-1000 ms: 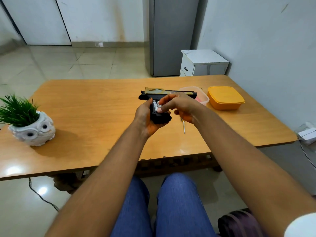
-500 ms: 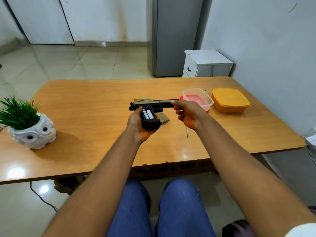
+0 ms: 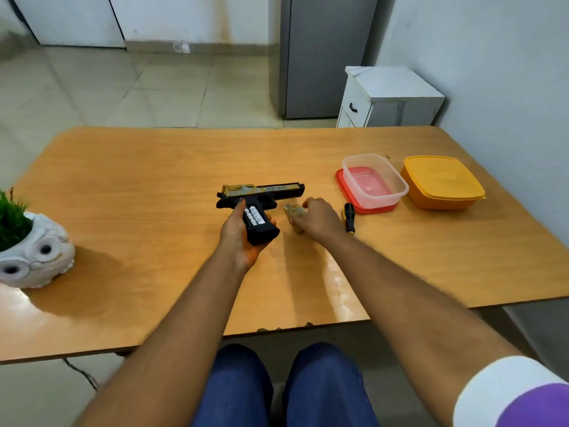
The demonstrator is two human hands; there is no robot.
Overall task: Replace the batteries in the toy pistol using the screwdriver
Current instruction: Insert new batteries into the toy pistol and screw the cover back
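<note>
- Head view: the toy pistol (image 3: 260, 197) is held over the bench (image 3: 138, 186) by the left hand (image 3: 238, 232), whose grip is clamped round the handle; the barrel's long axis runs left to right.
- Two white batteries (image 3: 255, 216) are seen seated in the open handle bay.
- The battery cover (image 3: 294, 214) lies just right of the pistol, under the right hand (image 3: 318, 218), the nearer hand; its fingers are curled onto the cover.
- The screwdriver (image 3: 349, 217) lies just beyond, untouched.

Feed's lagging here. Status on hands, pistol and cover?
Left hand grips pistol, grip open, batteries showing. Right hand on cover on table; grasp unclear. Screwdriver beside it, nothing blocking.
</note>
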